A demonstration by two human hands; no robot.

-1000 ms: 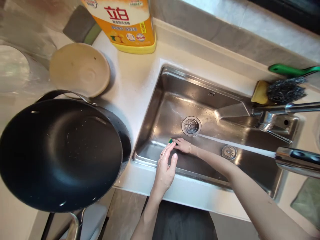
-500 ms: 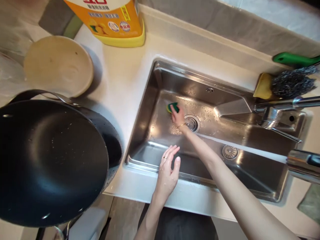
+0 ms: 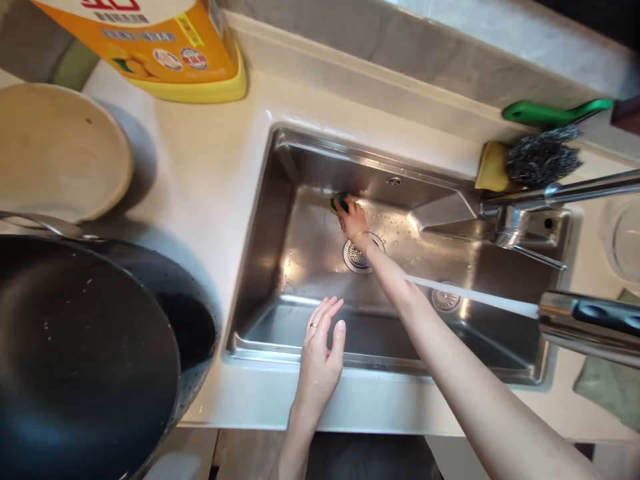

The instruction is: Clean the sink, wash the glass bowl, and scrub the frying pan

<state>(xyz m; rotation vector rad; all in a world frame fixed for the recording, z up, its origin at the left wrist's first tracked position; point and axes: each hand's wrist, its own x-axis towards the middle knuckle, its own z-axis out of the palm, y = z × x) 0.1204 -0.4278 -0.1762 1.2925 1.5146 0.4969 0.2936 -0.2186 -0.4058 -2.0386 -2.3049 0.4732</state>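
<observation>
My right hand (image 3: 353, 219) reaches down into the steel sink (image 3: 310, 267) and grips a green and yellow sponge (image 3: 339, 203). The sponge is pressed to the sink floor, just beyond the drain strainer (image 3: 359, 257). Fingers partly cover the sponge. Over the front rim of the sink hovers my left hand (image 3: 323, 350), fingers stretched out, holding nothing. Water runs from the faucet head (image 3: 590, 327) on the right in a white stream (image 3: 475, 297) that meets my right forearm or passes behind it; I cannot tell which.
A large black pot (image 3: 90, 360) stands left of the sink, near a round wooden board (image 3: 60, 150). Behind is an orange detergent jug (image 3: 170, 57). A yellow sponge (image 3: 493, 167), steel wool (image 3: 543, 157) and a green-handled tool (image 3: 545, 113) lie at the back right. A cloth (image 3: 610, 390) lies at right.
The view has shifted to the right, so the pot and jug sit further left. My right hand with the sponge has moved slightly toward the back wall of the sink. My left hand stays open.
</observation>
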